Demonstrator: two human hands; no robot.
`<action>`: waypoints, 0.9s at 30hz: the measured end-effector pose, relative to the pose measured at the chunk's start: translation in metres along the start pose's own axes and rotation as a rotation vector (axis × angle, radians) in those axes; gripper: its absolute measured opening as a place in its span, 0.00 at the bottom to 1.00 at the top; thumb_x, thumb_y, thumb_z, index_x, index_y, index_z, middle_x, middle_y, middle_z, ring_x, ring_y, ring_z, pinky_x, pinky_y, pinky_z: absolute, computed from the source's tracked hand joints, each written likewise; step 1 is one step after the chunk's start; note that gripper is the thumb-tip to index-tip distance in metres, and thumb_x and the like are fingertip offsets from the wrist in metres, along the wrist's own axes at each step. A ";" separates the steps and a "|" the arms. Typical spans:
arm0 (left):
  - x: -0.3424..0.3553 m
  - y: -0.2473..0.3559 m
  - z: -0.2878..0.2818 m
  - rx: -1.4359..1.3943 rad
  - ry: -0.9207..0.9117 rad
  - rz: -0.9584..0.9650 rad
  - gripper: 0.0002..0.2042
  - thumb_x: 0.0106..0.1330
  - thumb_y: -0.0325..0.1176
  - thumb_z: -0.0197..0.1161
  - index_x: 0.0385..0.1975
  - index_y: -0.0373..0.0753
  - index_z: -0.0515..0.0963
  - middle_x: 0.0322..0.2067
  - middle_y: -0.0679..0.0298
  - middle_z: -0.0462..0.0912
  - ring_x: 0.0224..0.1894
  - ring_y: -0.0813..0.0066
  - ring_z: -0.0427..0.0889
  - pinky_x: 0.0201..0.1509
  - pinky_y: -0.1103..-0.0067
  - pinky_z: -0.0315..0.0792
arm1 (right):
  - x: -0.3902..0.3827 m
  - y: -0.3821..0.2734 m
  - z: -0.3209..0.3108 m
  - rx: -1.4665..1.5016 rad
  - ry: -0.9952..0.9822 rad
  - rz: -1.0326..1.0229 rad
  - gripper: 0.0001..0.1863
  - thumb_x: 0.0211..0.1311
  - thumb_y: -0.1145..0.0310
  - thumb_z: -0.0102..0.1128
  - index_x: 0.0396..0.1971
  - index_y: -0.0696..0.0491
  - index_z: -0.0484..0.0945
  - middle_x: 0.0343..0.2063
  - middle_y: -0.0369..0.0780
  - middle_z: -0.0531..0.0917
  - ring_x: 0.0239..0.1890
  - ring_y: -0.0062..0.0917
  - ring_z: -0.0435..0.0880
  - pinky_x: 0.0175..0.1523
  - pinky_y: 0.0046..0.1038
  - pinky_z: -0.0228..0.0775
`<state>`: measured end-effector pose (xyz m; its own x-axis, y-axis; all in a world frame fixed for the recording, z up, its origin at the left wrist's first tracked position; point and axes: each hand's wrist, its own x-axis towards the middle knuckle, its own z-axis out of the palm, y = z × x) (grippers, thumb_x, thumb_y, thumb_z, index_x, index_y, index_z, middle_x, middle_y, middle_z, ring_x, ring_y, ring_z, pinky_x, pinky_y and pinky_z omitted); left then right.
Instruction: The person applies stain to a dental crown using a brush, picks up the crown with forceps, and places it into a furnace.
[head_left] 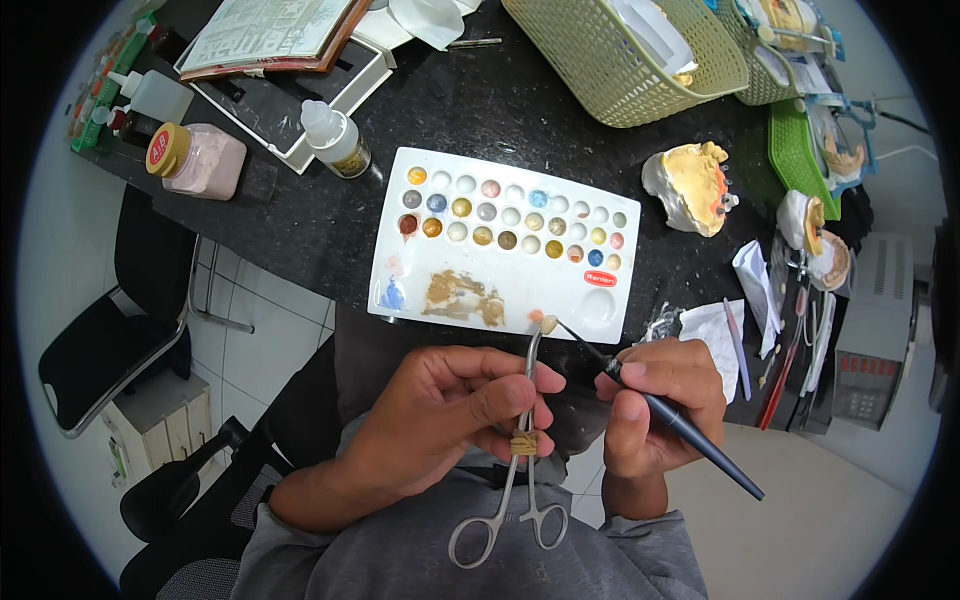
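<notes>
My left hand (pixel 440 412) is closed around a curved hemostat (pixel 514 488), its finger rings hanging toward my body. A tan rubber band (pixel 524 443) is wound about its shanks. The hemostat's tip grips a small cream-coloured piece like a dental crown (pixel 548 324), over the near edge of the white palette (pixel 545 285). Between thumb and fingers, my right hand (pixel 680 385) pinches a fine brush (pixel 700 440) with a dark handle. Its thin tip points at the crown; whether they touch I cannot tell. Rows of coloured paste fill the palette's wells, with brown, blue and pink smears below.
Beyond the palette stands a dropper bottle (pixel 337 140); farther left is a jar of pink powder (pixel 200 160). A dental model (pixel 690 188) sits to the right, near crumpled paper (pixel 758 290) and several slim tools. Green woven baskets (pixel 640 85) occupy the far right.
</notes>
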<state>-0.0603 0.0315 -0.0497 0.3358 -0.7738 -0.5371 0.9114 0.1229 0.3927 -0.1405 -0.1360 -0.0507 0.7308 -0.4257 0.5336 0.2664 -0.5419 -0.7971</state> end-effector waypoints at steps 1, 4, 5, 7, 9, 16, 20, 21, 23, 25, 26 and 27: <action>0.000 0.000 0.000 -0.004 0.000 -0.005 0.14 0.67 0.34 0.61 0.42 0.27 0.76 0.28 0.56 0.82 0.28 0.68 0.85 0.31 0.79 0.81 | 0.000 0.000 0.000 -0.001 -0.013 0.001 0.06 0.42 0.79 0.63 0.25 0.59 0.79 0.19 0.42 0.81 0.19 0.26 0.81 0.23 0.20 0.72; -0.001 0.002 -0.001 -0.017 -0.005 -0.017 0.14 0.67 0.34 0.60 0.42 0.27 0.76 0.28 0.57 0.82 0.28 0.69 0.84 0.31 0.80 0.81 | 0.000 0.001 0.001 0.009 -0.042 0.001 0.06 0.43 0.79 0.63 0.25 0.60 0.79 0.19 0.42 0.81 0.19 0.26 0.82 0.23 0.20 0.73; -0.001 0.002 -0.001 -0.022 -0.008 -0.018 0.14 0.67 0.35 0.60 0.42 0.27 0.76 0.28 0.56 0.82 0.28 0.69 0.84 0.32 0.80 0.81 | 0.000 0.000 0.000 0.023 -0.046 -0.002 0.06 0.43 0.79 0.63 0.25 0.60 0.79 0.19 0.42 0.81 0.19 0.26 0.82 0.23 0.20 0.73; -0.001 0.002 0.000 -0.029 -0.009 -0.021 0.14 0.67 0.35 0.60 0.42 0.27 0.76 0.28 0.56 0.82 0.28 0.69 0.84 0.32 0.79 0.81 | 0.000 0.000 -0.001 0.024 -0.043 -0.003 0.06 0.43 0.79 0.63 0.25 0.60 0.79 0.19 0.42 0.81 0.19 0.26 0.82 0.23 0.20 0.73; -0.001 0.003 0.000 -0.032 -0.003 -0.024 0.15 0.67 0.35 0.60 0.42 0.27 0.76 0.28 0.57 0.82 0.28 0.69 0.84 0.32 0.79 0.81 | 0.001 0.001 -0.001 -0.002 -0.029 0.003 0.06 0.43 0.79 0.63 0.25 0.60 0.79 0.19 0.42 0.81 0.19 0.26 0.82 0.23 0.20 0.73; 0.001 -0.004 -0.004 -0.028 -0.026 0.015 0.14 0.66 0.33 0.61 0.42 0.27 0.76 0.29 0.56 0.82 0.29 0.67 0.85 0.33 0.78 0.81 | 0.000 0.001 0.000 0.025 -0.035 -0.020 0.06 0.44 0.79 0.63 0.26 0.60 0.79 0.20 0.42 0.81 0.19 0.25 0.82 0.23 0.20 0.73; 0.001 -0.003 -0.002 -0.004 -0.007 0.012 0.13 0.65 0.32 0.62 0.41 0.27 0.76 0.29 0.56 0.82 0.30 0.67 0.85 0.33 0.77 0.81 | -0.001 0.003 -0.005 0.150 -0.037 -0.029 0.06 0.47 0.79 0.62 0.27 0.61 0.79 0.20 0.44 0.80 0.19 0.25 0.81 0.23 0.20 0.73; 0.001 -0.003 0.000 0.009 0.002 0.011 0.12 0.65 0.31 0.62 0.41 0.27 0.76 0.29 0.56 0.82 0.30 0.67 0.85 0.33 0.77 0.81 | -0.001 0.004 -0.007 0.211 -0.029 -0.038 0.06 0.48 0.79 0.62 0.28 0.62 0.79 0.20 0.44 0.80 0.19 0.25 0.81 0.24 0.20 0.73; 0.000 -0.007 0.001 0.118 0.050 0.063 0.12 0.64 0.30 0.63 0.41 0.27 0.77 0.29 0.55 0.82 0.31 0.68 0.85 0.33 0.78 0.81 | -0.003 0.006 -0.009 0.260 0.165 0.009 0.07 0.54 0.75 0.61 0.29 0.63 0.77 0.21 0.45 0.78 0.16 0.21 0.77 0.22 0.17 0.69; 0.001 -0.010 0.003 0.215 0.082 0.134 0.11 0.63 0.29 0.63 0.40 0.27 0.77 0.30 0.53 0.83 0.31 0.68 0.85 0.33 0.78 0.81 | 0.004 0.001 -0.015 0.114 0.248 0.110 0.08 0.56 0.73 0.62 0.27 0.62 0.76 0.20 0.44 0.78 0.16 0.19 0.74 0.22 0.14 0.63; 0.001 -0.010 0.003 0.262 0.091 0.176 0.11 0.63 0.28 0.63 0.40 0.27 0.78 0.30 0.52 0.83 0.31 0.68 0.85 0.33 0.79 0.81 | 0.005 0.002 -0.018 0.040 0.197 0.119 0.07 0.55 0.73 0.62 0.27 0.62 0.76 0.20 0.43 0.78 0.16 0.19 0.74 0.22 0.15 0.63; 0.001 -0.010 0.004 0.310 0.100 0.218 0.10 0.63 0.27 0.64 0.39 0.26 0.78 0.30 0.51 0.83 0.31 0.69 0.85 0.33 0.79 0.81 | 0.006 0.003 -0.022 -0.034 0.145 0.127 0.07 0.55 0.73 0.62 0.27 0.62 0.76 0.20 0.43 0.78 0.17 0.19 0.74 0.23 0.16 0.64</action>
<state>-0.0703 0.0271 -0.0515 0.5489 -0.6841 -0.4804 0.7066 0.0725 0.7039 -0.1492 -0.1565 -0.0436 0.6584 -0.5910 0.4661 0.1545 -0.5000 -0.8521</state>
